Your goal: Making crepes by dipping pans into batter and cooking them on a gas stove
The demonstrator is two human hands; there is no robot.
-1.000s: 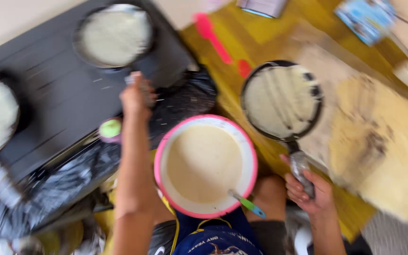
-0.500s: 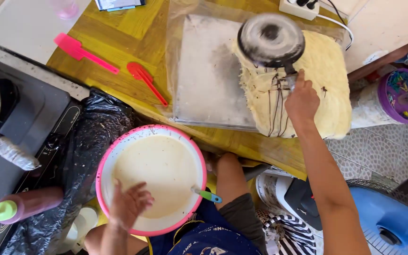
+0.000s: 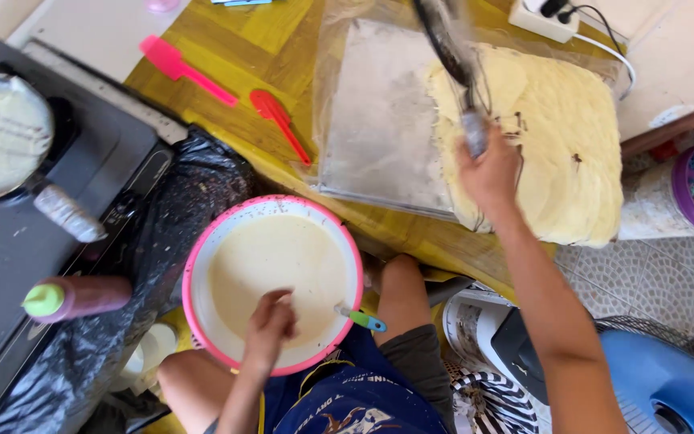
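Note:
My right hand [image 3: 487, 170] grips the handle of a small dark frying pan [image 3: 446, 42], tipped on edge and blurred above a stack of thin pale crepes [image 3: 556, 137]. The crepes lie on a plastic-covered board [image 3: 379, 120]. My left hand [image 3: 271, 321] rests with fingers bent on the near rim of a pink-rimmed bowl of pale batter [image 3: 275, 277]. It seems to hold something small, but I cannot make it out. A ladle's green and blue handle [image 3: 361, 318] sticks out over the bowl's right rim.
A dark cooktop [image 3: 34, 241] at the left carries another pan with a crepe [image 3: 2, 133]. A squeeze bottle with a green cap [image 3: 74, 297] lies on black plastic. Pink spatula [image 3: 185, 69] and red spatula [image 3: 280, 122] lie on the wooden floor. A blue fan [image 3: 652, 378] stands at lower right.
The view has swung from the cooktop to the crepe stack. My right hand carried the pan over the stack and tipped it on edge. My left hand settled at the bowl's rim.

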